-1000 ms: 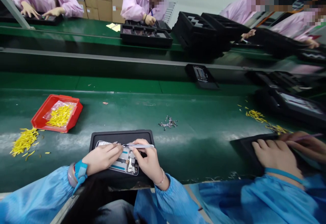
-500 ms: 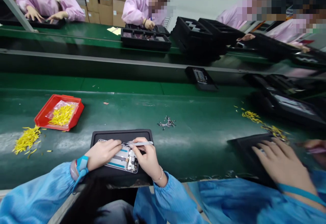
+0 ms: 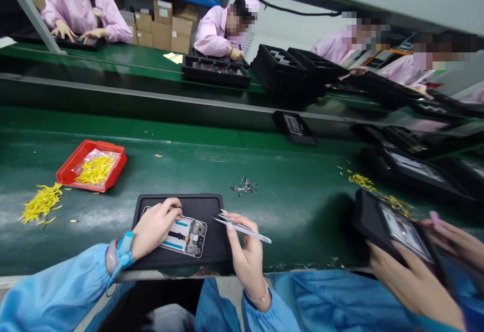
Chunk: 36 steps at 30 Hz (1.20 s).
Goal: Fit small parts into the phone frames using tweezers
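Observation:
An opened phone (image 3: 182, 239) with its circuit board and blue strips showing lies on a black tray (image 3: 215, 259). My left hand (image 3: 155, 228) rests over the phone's left end, fingers bent and gripping it there; the fingertips are partly hidden. To the right of the phone, my right hand (image 3: 247, 256) holds white tweezers (image 3: 249, 232), their tips pointing left over the tray's right side and slightly apart. Nothing can be made out between the tips. A blue wrist strap (image 3: 126, 249) circles my left wrist.
Left of the tray are a red bin (image 3: 123, 163) of yellow strips and a loose yellow pile (image 3: 41, 203). Small dark parts (image 3: 245, 186) lie ahead. At right, a co-worker's hand (image 3: 412, 276) holds another black tray (image 3: 372, 218). Stacked trays (image 3: 291, 72) stand across the line.
My right hand has drawn back to the right with the tweezers, away from the phone. My left hand stays on it. The co-worker at right has lifted and tilted a tray.

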Each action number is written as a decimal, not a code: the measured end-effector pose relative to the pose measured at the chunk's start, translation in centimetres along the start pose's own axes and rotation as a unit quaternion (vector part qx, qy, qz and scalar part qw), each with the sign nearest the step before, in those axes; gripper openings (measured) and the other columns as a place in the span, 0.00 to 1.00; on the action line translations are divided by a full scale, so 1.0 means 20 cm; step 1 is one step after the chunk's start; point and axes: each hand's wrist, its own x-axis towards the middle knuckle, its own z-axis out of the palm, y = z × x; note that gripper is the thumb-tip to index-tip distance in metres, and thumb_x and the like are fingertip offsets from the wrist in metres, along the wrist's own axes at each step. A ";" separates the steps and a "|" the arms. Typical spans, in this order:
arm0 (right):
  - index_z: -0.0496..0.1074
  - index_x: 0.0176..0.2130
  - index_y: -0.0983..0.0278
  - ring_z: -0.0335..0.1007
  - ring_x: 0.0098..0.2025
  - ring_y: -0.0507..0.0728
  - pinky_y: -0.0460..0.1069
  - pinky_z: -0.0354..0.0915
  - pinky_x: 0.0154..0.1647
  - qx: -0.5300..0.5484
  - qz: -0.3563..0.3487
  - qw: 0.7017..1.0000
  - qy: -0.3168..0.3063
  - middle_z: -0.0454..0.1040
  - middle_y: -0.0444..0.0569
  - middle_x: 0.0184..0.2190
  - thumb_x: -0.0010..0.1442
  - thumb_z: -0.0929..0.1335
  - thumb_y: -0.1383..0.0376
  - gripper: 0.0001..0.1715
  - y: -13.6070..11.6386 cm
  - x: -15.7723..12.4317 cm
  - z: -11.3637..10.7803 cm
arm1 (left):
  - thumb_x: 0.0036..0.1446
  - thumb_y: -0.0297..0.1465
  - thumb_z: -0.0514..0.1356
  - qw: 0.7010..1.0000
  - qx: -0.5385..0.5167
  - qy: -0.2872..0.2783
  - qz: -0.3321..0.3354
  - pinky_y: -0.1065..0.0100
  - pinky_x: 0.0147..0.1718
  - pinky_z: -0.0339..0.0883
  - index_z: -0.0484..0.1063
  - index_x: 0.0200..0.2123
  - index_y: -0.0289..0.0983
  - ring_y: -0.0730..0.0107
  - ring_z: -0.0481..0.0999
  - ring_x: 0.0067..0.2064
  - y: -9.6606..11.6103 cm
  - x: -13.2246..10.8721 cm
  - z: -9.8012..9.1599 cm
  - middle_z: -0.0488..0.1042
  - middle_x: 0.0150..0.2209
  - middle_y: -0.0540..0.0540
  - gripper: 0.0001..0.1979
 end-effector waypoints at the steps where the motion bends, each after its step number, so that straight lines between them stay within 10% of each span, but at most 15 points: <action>1: 0.66 0.39 0.60 0.72 0.45 0.60 0.57 0.67 0.45 -0.017 -0.004 1.000 0.014 0.74 0.52 0.39 0.65 0.62 0.61 0.06 0.00 0.00 -0.02 | 0.57 0.19 0.45 1.000 0.011 0.005 0.007 0.69 0.33 0.70 0.69 0.37 0.36 0.70 0.73 0.34 0.01 -0.01 0.00 0.70 0.41 0.44 0.15; 16: 0.66 0.31 0.59 0.70 0.23 0.57 0.49 0.61 0.21 -0.354 0.017 0.933 -0.061 0.69 0.47 0.28 0.61 0.61 0.49 0.18 0.09 0.00 -0.02 | 0.60 0.22 0.45 0.997 -0.060 0.022 -0.033 0.70 0.36 0.72 0.70 0.37 0.37 0.75 0.74 0.32 0.00 -0.04 0.03 0.70 0.46 0.44 0.14; 25: 0.61 0.28 0.60 0.67 0.25 0.55 0.47 0.62 0.26 -0.100 0.164 0.976 -0.100 0.66 0.42 0.21 0.53 0.67 0.47 0.21 0.13 0.04 -0.01 | 0.62 0.26 0.43 0.994 -0.080 0.071 -0.037 0.72 0.30 0.73 0.69 0.34 0.37 0.73 0.76 0.32 -0.02 -0.03 0.01 0.71 0.44 0.43 0.16; 36: 0.53 0.32 0.59 0.49 0.17 0.44 0.40 0.48 0.19 0.158 0.320 0.921 -0.159 0.58 0.32 0.18 0.41 0.72 0.40 0.35 0.05 0.05 0.02 | 0.64 0.28 0.44 0.985 -0.111 0.134 -0.022 0.76 0.29 0.72 0.70 0.34 0.40 0.74 0.78 0.31 -0.07 -0.05 0.06 0.71 0.44 0.44 0.16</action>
